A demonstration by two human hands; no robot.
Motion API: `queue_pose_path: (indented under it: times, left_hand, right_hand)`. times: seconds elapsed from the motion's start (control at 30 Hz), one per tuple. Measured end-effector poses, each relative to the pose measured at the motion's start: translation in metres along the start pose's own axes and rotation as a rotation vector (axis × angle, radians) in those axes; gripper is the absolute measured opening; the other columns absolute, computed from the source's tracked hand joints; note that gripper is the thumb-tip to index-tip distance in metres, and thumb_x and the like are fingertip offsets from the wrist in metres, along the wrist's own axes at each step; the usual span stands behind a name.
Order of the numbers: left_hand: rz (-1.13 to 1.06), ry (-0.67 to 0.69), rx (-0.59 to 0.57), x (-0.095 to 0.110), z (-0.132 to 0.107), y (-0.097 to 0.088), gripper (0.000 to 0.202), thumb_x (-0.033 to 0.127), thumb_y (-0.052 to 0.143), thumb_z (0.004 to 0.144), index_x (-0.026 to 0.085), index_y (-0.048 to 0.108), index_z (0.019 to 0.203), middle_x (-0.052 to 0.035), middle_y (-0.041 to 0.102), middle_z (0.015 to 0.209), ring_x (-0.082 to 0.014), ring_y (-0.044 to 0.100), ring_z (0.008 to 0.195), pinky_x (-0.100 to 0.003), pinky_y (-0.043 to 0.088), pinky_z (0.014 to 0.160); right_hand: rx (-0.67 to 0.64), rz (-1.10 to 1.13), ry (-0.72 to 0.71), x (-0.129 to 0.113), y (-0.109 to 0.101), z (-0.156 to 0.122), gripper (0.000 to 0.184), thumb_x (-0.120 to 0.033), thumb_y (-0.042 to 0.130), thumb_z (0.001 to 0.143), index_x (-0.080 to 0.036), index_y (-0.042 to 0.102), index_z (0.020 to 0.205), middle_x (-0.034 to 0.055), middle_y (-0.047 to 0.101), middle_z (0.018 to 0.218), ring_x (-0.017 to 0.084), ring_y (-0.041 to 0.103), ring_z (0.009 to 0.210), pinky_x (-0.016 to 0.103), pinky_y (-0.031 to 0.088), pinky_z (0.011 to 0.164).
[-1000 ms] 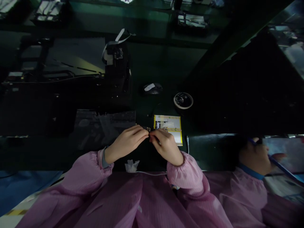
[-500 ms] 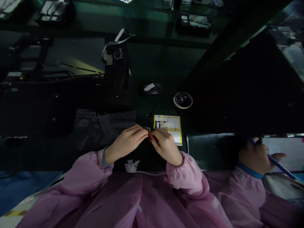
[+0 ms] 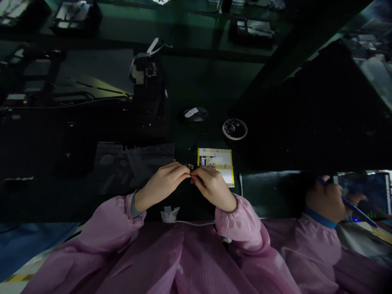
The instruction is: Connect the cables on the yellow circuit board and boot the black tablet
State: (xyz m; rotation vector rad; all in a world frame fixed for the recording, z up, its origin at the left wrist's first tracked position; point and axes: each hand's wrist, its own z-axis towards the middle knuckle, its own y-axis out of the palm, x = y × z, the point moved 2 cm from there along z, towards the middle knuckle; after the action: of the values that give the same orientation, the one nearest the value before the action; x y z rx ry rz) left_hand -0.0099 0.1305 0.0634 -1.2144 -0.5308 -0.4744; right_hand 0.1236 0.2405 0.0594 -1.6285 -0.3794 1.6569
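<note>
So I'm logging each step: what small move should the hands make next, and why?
Probably ease the small part toward the yellow-edged panel: left hand and right hand pinch it together at their fingertips, right beside the panel's near-left corner.

Dim room, low light, greenish cast. Dark green workbench (image 3: 196,77) across frame, raised shelf along far edge. Black fixture (image 3: 148,87) with ribbon cable mid-bench. Dark mouse (image 3: 195,114), tape roll (image 3: 234,129) nearby. Clear plastic sheet (image 3: 134,161) at left. Co-worker in pink smock (image 3: 324,249) at right.
</note>
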Motion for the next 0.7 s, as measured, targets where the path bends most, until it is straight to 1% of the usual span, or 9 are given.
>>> queue_pose_path:
  times: [0.17,0.27,0.37,0.53,0.63,0.7]
  left_hand:
    - [-0.024,-0.002,-0.022,-0.0007,0.0002,-0.0010,0.012,0.019,0.050,0.096,0.019,0.058,0.088,0.0007,0.066,0.081,-0.0126,0.063,0.077,-0.027,0.051,0.076]
    - [-0.028,0.001,-0.015,0.0002,0.0001,-0.0019,0.012,0.019,0.050,0.096,0.019,0.058,0.087,0.0007,0.066,0.081,-0.0124,0.063,0.076,-0.026,0.051,0.076]
    - [-0.031,0.008,0.001,0.0014,-0.0004,-0.0028,0.012,0.018,0.050,0.096,0.018,0.057,0.086,0.0011,0.065,0.080,-0.0120,0.063,0.075,-0.025,0.050,0.076]
    - [-0.039,-0.010,-0.015,0.0017,-0.0001,-0.0023,0.013,0.018,0.050,0.096,0.019,0.056,0.086,0.0009,0.065,0.079,-0.0124,0.063,0.074,-0.026,0.051,0.075]
    - [-0.038,-0.024,-0.026,0.0010,0.0007,-0.0023,0.011,0.018,0.050,0.096,0.019,0.056,0.087,0.0003,0.065,0.081,-0.0129,0.063,0.074,-0.026,0.051,0.074]
    - [-0.039,-0.033,-0.025,0.0006,0.0009,-0.0027,0.009,0.017,0.051,0.095,0.019,0.057,0.088,0.0002,0.065,0.081,-0.0129,0.063,0.074,-0.026,0.051,0.073]
  right_hand:
    - [-0.027,-0.099,-0.053,0.0000,-0.0011,0.0002,0.012,-0.014,0.049,0.096,-0.015,0.061,0.092,0.0051,0.066,0.080,0.018,0.060,0.077,0.031,0.043,0.075]
    - [-0.027,-0.137,-0.068,-0.0014,-0.0012,0.0011,0.014,-0.016,0.047,0.097,-0.015,0.060,0.091,0.0055,0.066,0.080,0.018,0.059,0.077,0.031,0.042,0.074]
    - [-0.005,-0.158,-0.067,-0.0023,-0.0002,0.0026,0.014,-0.015,0.046,0.095,-0.017,0.059,0.087,0.0034,0.063,0.075,0.016,0.057,0.073,0.030,0.039,0.072]
    - [0.061,-0.167,-0.097,0.0015,0.0041,0.0052,0.016,-0.011,0.046,0.087,-0.020,0.054,0.076,-0.0006,0.055,0.065,0.015,0.050,0.066,0.030,0.035,0.068]
    - [0.063,-0.156,-0.100,0.0031,0.0069,0.0064,0.016,-0.012,0.047,0.087,-0.020,0.055,0.076,-0.0007,0.055,0.065,0.015,0.050,0.066,0.030,0.036,0.067]
    - [0.046,-0.146,-0.078,0.0014,0.0057,0.0064,0.017,-0.014,0.046,0.091,-0.020,0.057,0.080,0.0004,0.058,0.068,0.015,0.052,0.067,0.030,0.037,0.068]
